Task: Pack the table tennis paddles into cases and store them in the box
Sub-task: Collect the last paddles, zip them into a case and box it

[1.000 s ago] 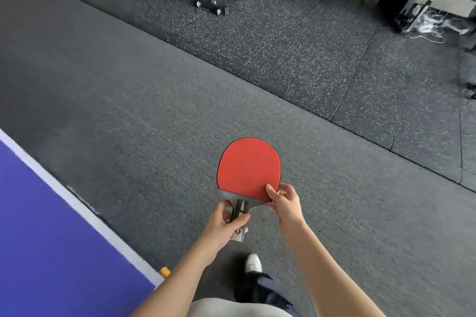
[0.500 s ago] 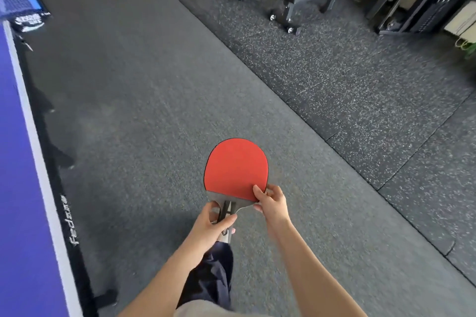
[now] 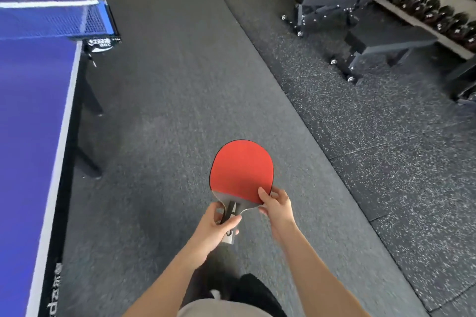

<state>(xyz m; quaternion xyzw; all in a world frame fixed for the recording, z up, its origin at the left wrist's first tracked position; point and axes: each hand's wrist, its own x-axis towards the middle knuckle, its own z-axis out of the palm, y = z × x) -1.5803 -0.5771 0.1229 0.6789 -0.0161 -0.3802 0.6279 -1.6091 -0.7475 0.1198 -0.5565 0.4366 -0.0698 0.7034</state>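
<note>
My left hand (image 3: 215,226) grips the paddle (image 3: 242,171) handle; right-hand fingers (image 3: 264,194) pinch its lower right blade edge. It hangs over open grey floor (image 3: 167,110), the tabletop (image 3: 33,110) edge well left, the weight bench (image 3: 373,41) far right.

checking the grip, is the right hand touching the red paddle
Touching. The head view shows the right hand pinching the lower right edge of the red paddle, thumb lying on the rubber.
</note>
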